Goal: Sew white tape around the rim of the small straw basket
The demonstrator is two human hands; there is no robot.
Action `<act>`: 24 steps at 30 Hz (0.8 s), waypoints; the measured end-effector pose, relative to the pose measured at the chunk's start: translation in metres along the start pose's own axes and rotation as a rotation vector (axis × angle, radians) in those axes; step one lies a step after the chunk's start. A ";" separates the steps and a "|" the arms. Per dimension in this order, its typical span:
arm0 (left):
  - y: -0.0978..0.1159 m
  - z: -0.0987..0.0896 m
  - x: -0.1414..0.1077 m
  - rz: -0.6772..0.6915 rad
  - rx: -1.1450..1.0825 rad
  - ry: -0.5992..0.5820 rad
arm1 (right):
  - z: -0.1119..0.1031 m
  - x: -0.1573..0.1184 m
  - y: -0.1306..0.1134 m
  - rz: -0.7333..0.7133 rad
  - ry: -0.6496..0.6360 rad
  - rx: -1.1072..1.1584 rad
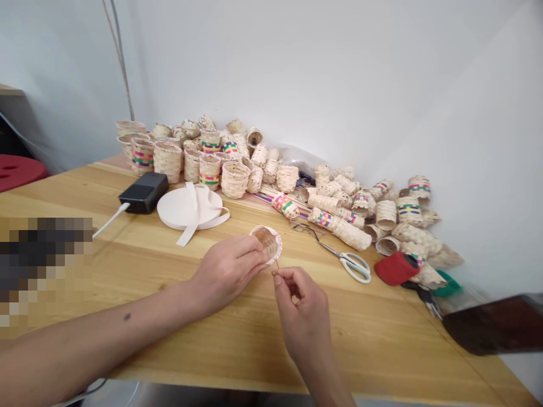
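Noted at centre: woven basket (268, 242), tan inside, white rim crossed by red stitches. Recorded at upper left: banded basket (142, 156), cream weave, checked in pink, green and purple. Found left of centre: plain white tape (172, 209) and black box (144, 192). Logged at right: scissors (344, 256) with white handles lined pale teal, solid red roll (394, 268), green ring (450, 285). Observed at left edge: red stool (21, 169). Recorded across lower frame: yellow-brown worktop (182, 362) with streaked grain; above, pale grey-white wall (297, 68).

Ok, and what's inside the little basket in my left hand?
In the basket, only its tan inner wall shows, framed by a white rim with reddish stitches. Your left hand covers the near-left part, so I can't see what's there.
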State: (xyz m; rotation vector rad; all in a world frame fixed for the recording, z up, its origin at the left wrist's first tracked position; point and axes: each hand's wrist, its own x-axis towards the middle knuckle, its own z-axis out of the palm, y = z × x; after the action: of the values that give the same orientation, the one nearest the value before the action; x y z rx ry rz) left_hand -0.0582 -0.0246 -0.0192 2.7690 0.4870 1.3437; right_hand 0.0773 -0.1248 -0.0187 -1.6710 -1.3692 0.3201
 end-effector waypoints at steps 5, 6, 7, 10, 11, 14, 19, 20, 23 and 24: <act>0.000 0.004 -0.003 -0.035 -0.057 -0.051 | 0.003 0.003 0.001 -0.015 -0.010 0.014; 0.000 0.004 -0.004 -0.031 -0.067 -0.061 | 0.002 0.005 0.001 -0.015 -0.014 0.018; 0.000 0.005 -0.004 -0.027 -0.066 -0.065 | 0.002 0.006 0.002 -0.014 -0.024 0.023; -0.002 0.004 -0.004 -0.012 -0.015 -0.070 | -0.002 0.012 0.004 -0.004 -0.066 0.047; -0.003 0.004 -0.004 -0.007 0.005 -0.077 | -0.004 0.013 0.005 -0.001 -0.087 0.063; -0.005 0.002 -0.003 0.011 0.036 -0.099 | -0.008 0.016 0.007 0.050 -0.133 0.168; -0.002 0.002 0.000 -0.013 0.029 -0.052 | -0.001 0.012 0.007 0.061 -0.030 0.180; 0.000 0.003 0.000 -0.022 0.018 -0.054 | 0.002 0.012 0.007 0.028 -0.001 0.154; 0.002 0.004 -0.001 -0.019 -0.015 -0.068 | 0.006 0.012 0.007 -0.038 0.045 0.114; 0.002 0.004 -0.001 -0.008 -0.020 -0.066 | 0.005 0.013 0.007 -0.040 0.031 0.113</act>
State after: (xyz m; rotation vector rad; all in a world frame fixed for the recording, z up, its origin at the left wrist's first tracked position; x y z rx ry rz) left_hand -0.0550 -0.0264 -0.0226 2.7814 0.4784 1.2444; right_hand 0.0827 -0.1109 -0.0228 -1.5483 -1.3357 0.3410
